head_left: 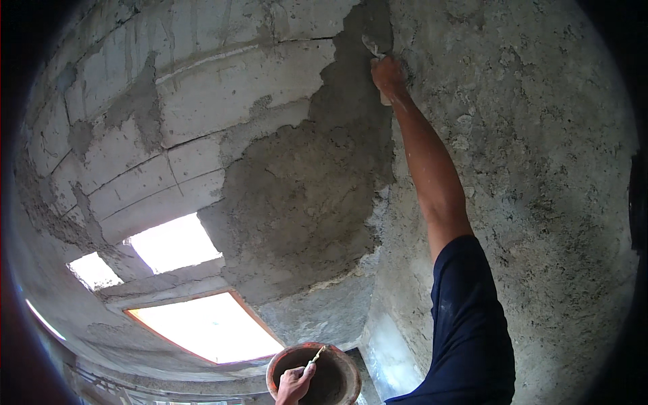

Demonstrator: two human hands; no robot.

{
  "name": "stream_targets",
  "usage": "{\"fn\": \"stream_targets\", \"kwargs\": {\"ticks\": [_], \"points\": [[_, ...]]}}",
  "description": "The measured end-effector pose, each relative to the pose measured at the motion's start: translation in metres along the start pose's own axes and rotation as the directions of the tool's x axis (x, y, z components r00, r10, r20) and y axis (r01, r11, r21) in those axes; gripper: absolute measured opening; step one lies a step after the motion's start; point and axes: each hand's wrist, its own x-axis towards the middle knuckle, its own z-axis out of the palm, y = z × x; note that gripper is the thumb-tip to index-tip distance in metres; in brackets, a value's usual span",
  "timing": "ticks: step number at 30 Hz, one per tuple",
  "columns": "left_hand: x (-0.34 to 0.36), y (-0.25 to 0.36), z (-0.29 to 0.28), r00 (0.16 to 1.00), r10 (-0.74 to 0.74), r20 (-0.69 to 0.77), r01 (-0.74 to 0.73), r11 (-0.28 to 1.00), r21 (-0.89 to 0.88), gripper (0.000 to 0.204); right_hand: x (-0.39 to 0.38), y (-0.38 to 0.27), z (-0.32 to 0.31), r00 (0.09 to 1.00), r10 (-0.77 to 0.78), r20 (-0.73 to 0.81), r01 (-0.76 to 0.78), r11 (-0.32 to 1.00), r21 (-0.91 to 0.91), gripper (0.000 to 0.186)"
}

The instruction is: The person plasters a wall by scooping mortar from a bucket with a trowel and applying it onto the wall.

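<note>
My right arm is stretched high up to the corner where two walls meet. My right hand (389, 76) is closed round the handle of a trowel (372, 46), whose mortar-smeared blade lies close to the wet grey plaster (351, 74). The handle's pale end shows below the fist. Low in the view, my left hand (295, 386) is closed over a round bucket (347, 378) with a reddish, mortar-stained rim. A thin pale rod (317, 353) sticks out of its fingers across the bucket's mouth; its kind I cannot make out. Grey material shows inside the bucket.
Pale block wall (236, 88) with open joints and mortar smears spreads to the left. Below it are bright openings (174, 243) and a larger window opening (209, 329) with a reddish-brown frame. A rough grey plastered wall (533, 169) rises close on the right.
</note>
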Motion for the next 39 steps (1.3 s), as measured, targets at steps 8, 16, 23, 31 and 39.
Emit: {"fn": "stream_targets", "kwargs": {"ticks": [8,16,23,31,39], "points": [[-0.003,0.003,-0.003,1.0,-0.016,0.002,0.016,1.0,0.017,0.052,-0.031,0.013,0.004,0.997,0.042,0.069,-0.038,0.998,-0.058,0.045],[-0.008,0.01,-0.011,0.999,0.013,-0.048,-0.01,0.997,0.071,0.051,0.077,-0.027,-0.023,0.977,-0.159,-0.139,0.152,0.987,-0.062,0.044],[-0.002,0.012,-0.013,0.999,0.02,-0.029,-0.019,0.999,0.044,0.05,0.197,0.003,-0.014,0.945,-0.326,-0.035,0.263,0.818,-0.511,0.047],[0.005,0.003,-0.016,0.999,0.022,-0.045,-0.02,0.998,0.055,0.05,0.106,-0.016,0.009,0.981,-0.188,-0.047,0.17,0.951,-0.259,0.049],[-0.002,0.006,-0.018,0.998,-0.01,-0.067,0.012,1.0,0.029,0.046,0.041,-0.026,0.0,0.999,-0.054,-0.001,0.054,0.992,-0.115,0.046]]}}
